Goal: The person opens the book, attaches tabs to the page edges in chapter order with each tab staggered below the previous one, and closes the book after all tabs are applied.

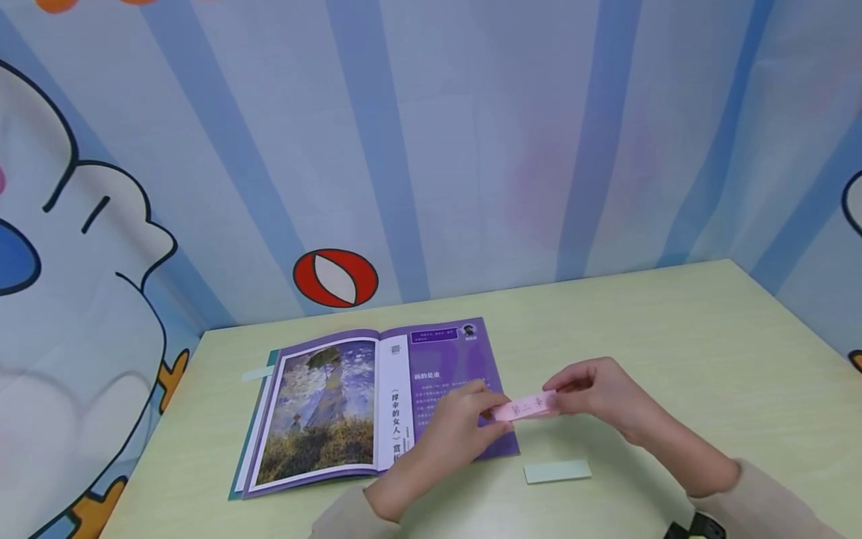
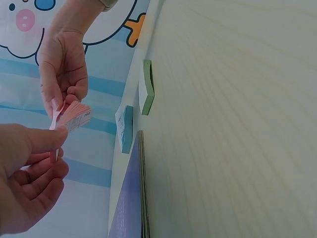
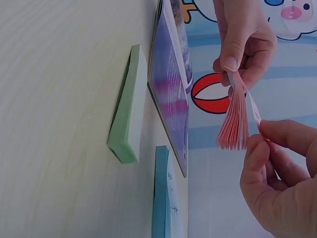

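A pad of pink sticky notes (image 1: 527,407) is held up between both hands, in front of the magazine's right edge. My left hand (image 1: 461,421) pinches one end of the pad between thumb and fingers. At the other end, my right hand (image 1: 599,393) pinches the top note (image 3: 254,110), which bears handwriting. In the right wrist view that note stands away from the other sheets (image 3: 233,126), which fan out below the left thumb. A pale green sticky pad (image 1: 557,471) lies on the table below the hands. Both wrist views show a blue pad (image 3: 162,193) with writing on it.
An open magazine (image 1: 458,374) lies to the left, with a painting on its left page and a purple right page. A pale tab (image 1: 258,373) sticks out from its left edge. Behind the table (image 1: 673,329) hangs a striped blue cartoon backdrop (image 1: 471,150).
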`<action>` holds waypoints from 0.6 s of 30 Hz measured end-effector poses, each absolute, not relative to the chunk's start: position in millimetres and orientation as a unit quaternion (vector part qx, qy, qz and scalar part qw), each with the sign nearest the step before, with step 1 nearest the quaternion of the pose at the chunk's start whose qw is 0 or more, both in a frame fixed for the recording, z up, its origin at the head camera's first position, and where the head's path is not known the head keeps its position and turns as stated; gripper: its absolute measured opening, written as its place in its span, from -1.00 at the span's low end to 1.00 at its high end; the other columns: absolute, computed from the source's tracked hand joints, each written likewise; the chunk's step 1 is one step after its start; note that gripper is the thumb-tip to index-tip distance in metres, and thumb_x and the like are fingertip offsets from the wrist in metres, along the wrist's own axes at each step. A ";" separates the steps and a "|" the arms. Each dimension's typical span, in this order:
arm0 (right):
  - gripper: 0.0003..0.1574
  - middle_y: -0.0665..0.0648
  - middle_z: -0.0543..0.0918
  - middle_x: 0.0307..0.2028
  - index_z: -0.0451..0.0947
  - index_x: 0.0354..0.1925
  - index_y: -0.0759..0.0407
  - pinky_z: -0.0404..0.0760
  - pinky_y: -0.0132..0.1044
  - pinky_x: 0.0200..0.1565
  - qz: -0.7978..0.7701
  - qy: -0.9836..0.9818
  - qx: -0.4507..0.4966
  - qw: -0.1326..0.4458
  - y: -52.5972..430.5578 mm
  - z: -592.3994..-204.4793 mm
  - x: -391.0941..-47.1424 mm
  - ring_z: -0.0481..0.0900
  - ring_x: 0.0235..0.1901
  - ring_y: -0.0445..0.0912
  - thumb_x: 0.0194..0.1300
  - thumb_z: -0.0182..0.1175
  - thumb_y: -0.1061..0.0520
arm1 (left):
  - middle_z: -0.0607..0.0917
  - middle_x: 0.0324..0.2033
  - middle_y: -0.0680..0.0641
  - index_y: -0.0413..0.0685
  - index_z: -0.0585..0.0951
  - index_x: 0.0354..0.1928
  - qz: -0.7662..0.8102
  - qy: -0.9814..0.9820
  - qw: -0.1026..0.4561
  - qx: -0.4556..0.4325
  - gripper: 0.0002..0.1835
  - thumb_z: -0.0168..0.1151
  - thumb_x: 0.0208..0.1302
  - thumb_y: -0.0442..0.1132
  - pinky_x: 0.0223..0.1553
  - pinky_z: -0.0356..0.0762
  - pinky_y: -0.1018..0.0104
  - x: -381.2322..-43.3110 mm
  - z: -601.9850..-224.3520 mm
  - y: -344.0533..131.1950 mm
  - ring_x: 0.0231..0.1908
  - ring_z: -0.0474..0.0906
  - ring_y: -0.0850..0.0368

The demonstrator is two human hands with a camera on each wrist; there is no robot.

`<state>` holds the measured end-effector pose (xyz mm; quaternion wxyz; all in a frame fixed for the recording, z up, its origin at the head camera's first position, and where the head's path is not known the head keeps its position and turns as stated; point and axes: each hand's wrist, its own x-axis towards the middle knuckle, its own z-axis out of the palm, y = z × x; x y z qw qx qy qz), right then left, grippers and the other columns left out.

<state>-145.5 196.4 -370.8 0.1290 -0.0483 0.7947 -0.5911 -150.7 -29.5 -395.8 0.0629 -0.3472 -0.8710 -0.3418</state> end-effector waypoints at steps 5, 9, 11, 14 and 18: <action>-0.70 0.11 0.66 -0.35 0.62 -0.20 0.44 0.61 -0.22 -0.29 -0.581 0.805 -0.032 0.116 193.0 -369.1 -144.4 0.55 -0.37 -0.10 0.07 0.33 0.29 | 0.57 -0.46 0.07 -0.14 0.71 -0.22 -0.339 -0.872 0.064 -0.347 -0.78 0.40 0.02 -0.31 -0.43 0.37 0.64 -150.4 -395.3 -29.4 -0.48 0.42 0.33; -0.72 0.11 0.65 -0.39 0.63 -0.25 0.47 0.62 -0.21 -0.32 -0.585 0.803 -0.029 0.113 192.3 -368.1 -143.8 0.55 -0.41 -0.09 0.05 0.34 0.28 | 0.56 -0.48 0.07 -0.13 0.71 -0.22 -0.338 -0.873 0.062 -0.346 -0.77 0.41 0.02 -0.30 -0.44 0.37 0.63 -150.1 -394.4 -29.1 -0.48 0.45 0.28; -0.73 0.11 0.65 -0.41 0.63 -0.27 0.47 0.63 -0.21 -0.34 -0.585 0.803 -0.027 0.108 191.9 -367.6 -143.0 0.55 -0.43 -0.09 0.04 0.35 0.29 | 0.55 -0.49 0.08 -0.13 0.71 -0.22 -0.337 -0.874 0.063 -0.345 -0.77 0.41 0.01 -0.30 -0.45 0.36 0.63 -149.9 -394.4 -28.9 -0.49 0.45 0.27; -0.76 0.11 0.66 -0.42 0.65 -0.30 0.44 0.61 -0.22 -0.37 -0.574 0.813 -0.025 0.098 190.5 -366.9 -141.8 0.55 -0.45 -0.09 0.03 0.36 0.28 | 0.55 -0.50 0.09 -0.12 0.72 -0.23 -0.332 -0.875 0.066 -0.345 -0.77 0.41 0.01 -0.29 -0.45 0.35 0.63 -150.0 -394.5 -28.5 -0.50 0.44 0.26; -0.86 0.09 0.68 -0.44 0.69 -0.37 0.32 0.57 -0.28 -0.44 -0.522 0.849 -0.048 0.065 188.1 -366.9 -139.3 0.54 -0.47 -0.10 0.03 0.36 0.26 | 0.55 -0.49 0.09 -0.12 0.72 -0.23 -0.331 -0.877 0.065 -0.342 -0.78 0.41 0.01 -0.29 -0.45 0.35 0.63 -149.7 -393.9 -28.4 -0.50 0.43 0.27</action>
